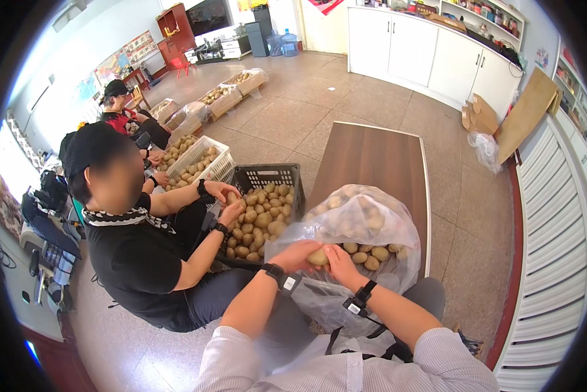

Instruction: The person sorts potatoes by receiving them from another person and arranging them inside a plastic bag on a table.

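A pale brown potato (318,257) is held between my two hands, just in front of a clear plastic bag. My left hand (298,255) grips it from the left, and my right hand (341,262) has its fingers against the right side. The plastic bag (388,212) lies bunched open, with several potatoes (372,257) showing at its mouth and more seen dimly through the film. Close by on the left stands a black crate (267,173) full of potatoes.
A co-worker (137,228) sits at my left, hands over the black crate. Beyond are a white crate (218,160) of potatoes and another seated person (120,114). A brown board (365,153) lies ahead; a white radiator (545,261) lines the right wall.
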Motion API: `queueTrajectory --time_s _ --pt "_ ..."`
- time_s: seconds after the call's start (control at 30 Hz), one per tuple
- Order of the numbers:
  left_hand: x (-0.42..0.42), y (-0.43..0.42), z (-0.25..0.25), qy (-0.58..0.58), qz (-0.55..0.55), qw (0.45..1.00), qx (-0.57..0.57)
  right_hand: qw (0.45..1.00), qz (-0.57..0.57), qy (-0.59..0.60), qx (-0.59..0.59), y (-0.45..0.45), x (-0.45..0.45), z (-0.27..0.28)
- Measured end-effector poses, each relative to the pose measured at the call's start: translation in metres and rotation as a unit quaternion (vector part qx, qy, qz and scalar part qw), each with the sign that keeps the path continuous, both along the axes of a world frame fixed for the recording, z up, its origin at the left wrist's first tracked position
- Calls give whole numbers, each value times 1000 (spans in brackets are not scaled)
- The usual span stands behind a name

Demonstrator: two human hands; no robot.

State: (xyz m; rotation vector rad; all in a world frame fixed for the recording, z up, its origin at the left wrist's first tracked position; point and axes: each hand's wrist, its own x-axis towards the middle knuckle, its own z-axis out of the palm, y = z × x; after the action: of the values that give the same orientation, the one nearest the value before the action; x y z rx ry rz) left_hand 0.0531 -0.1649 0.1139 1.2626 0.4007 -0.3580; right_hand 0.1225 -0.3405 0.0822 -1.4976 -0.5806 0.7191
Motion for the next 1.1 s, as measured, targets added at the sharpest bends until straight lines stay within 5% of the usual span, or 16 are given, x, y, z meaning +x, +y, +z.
queueTrajectory --time_s 0.23,0.53,0.7,1.1 --pt "3 27 -27 -37 33 999 -3 986 -52 -152 -51 -8 15 -51" --pt "-2 54 -24 -49 264 961 -67 911 -120 -308 -246 -71 32 -52" --pt "0 81 -53 -47 452 879 -142 885 -140 -332 -294 -82 43 -58" --pt "-7 119 -96 -62 518 841 -145 821 -132 -433 -349 -85 45 -61"
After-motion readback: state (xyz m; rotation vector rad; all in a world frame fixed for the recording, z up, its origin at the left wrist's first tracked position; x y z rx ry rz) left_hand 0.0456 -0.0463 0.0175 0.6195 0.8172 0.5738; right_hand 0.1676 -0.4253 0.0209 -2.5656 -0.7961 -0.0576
